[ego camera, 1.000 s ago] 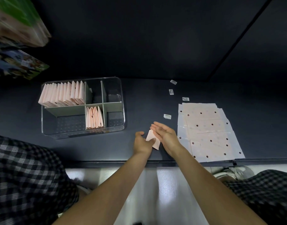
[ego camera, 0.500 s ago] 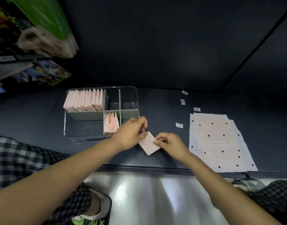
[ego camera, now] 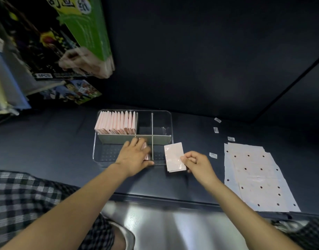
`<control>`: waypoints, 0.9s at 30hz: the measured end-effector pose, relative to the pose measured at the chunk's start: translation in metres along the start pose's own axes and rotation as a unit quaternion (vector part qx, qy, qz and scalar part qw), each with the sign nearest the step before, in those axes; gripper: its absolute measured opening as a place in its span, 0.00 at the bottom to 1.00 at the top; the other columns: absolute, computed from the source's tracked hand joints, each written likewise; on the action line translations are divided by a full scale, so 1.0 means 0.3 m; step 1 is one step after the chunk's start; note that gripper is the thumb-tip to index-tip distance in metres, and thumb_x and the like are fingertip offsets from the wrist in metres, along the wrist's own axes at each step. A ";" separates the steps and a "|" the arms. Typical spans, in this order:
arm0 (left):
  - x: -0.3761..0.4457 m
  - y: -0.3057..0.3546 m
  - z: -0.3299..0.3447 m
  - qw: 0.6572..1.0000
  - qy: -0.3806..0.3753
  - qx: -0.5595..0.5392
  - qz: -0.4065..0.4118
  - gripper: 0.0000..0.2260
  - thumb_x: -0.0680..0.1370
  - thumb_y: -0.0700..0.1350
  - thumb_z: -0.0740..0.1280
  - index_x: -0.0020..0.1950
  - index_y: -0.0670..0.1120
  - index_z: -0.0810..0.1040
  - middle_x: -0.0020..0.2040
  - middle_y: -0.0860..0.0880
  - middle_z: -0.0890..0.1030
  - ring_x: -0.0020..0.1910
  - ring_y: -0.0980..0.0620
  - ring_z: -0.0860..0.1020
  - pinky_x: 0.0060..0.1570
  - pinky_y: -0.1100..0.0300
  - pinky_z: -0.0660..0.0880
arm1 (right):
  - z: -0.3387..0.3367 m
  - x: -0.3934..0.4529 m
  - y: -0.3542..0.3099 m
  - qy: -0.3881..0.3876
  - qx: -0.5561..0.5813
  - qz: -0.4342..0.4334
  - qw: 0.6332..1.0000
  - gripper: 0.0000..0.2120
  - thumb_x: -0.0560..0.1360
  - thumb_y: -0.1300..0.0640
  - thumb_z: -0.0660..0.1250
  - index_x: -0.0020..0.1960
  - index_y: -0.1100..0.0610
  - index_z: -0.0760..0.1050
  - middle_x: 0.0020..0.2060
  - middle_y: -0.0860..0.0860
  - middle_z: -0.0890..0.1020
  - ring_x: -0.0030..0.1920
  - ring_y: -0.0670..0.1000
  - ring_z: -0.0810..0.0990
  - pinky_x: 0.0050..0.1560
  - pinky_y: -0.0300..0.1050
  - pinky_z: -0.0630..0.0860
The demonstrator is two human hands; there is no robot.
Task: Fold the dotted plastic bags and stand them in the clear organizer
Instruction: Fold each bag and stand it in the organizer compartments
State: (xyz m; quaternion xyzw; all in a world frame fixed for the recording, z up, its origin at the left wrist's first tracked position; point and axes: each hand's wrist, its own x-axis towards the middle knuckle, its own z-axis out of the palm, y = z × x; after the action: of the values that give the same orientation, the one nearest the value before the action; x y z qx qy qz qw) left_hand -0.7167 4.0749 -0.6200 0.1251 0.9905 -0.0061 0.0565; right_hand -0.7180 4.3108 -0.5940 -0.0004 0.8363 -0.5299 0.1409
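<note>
Centrally, folded pale-pink plastic bag (ego camera: 174, 157) is pinched at its right edge by right hand (ego camera: 198, 162), just beside the clear rectangular divided organizer (ego camera: 101, 156) on the dark desk (ego camera: 46, 141). Left hand (ego camera: 135, 156), fingers spread, rests on upright folded bags (ego camera: 145, 150) in the front compartment. Rear-left compartment holds a row of folded pink bags (ego camera: 117, 123). Flat dotted bags (ego camera: 254, 174) lie well right.
</note>
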 end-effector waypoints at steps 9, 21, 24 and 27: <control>-0.019 -0.034 0.019 0.999 -0.017 0.031 0.039 0.22 0.77 0.65 0.53 0.61 0.54 0.75 0.74 0.47 0.57 0.68 0.45 0.59 0.61 0.48 0.59 | 0.201 0.148 -0.183 0.046 -0.251 -0.079 0.964 0.05 0.74 0.56 0.64 0.41 0.55 0.76 0.33 0.51 0.81 0.39 0.54 0.79 0.38 0.43 0.70; -0.034 -0.033 0.032 0.993 0.050 -0.099 0.031 0.22 0.78 0.60 0.59 0.65 0.48 0.72 0.67 0.49 0.66 0.65 0.49 0.64 0.61 0.56 0.62 | 0.342 0.202 -0.192 0.038 -0.270 0.019 0.962 0.07 0.70 0.55 0.64 0.35 0.53 0.69 0.42 0.56 0.82 0.45 0.58 0.79 0.41 0.44 0.72; -0.044 -0.039 0.029 0.990 0.061 -0.123 0.021 0.20 0.79 0.58 0.58 0.64 0.47 0.73 0.66 0.49 0.68 0.63 0.49 0.66 0.60 0.56 0.64 | 0.354 0.201 -0.201 0.001 -0.208 0.045 0.977 0.08 0.71 0.55 0.63 0.34 0.52 0.67 0.43 0.57 0.82 0.43 0.59 0.82 0.44 0.50 0.79; -0.051 -0.042 0.028 0.988 0.066 -0.135 0.020 0.22 0.79 0.59 0.57 0.66 0.46 0.72 0.65 0.49 0.69 0.62 0.48 0.67 0.59 0.55 0.65 | 0.360 0.200 -0.214 -0.059 -0.218 0.056 0.973 0.05 0.74 0.55 0.59 0.42 0.56 0.68 0.42 0.58 0.81 0.35 0.57 0.82 0.37 0.44 0.80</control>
State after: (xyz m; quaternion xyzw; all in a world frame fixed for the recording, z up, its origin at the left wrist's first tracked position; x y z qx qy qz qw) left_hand -0.7042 4.0587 -0.6266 0.1360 0.9811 0.1376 0.0072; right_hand -0.7597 4.1779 -0.5944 -0.0153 0.9204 -0.3254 0.2162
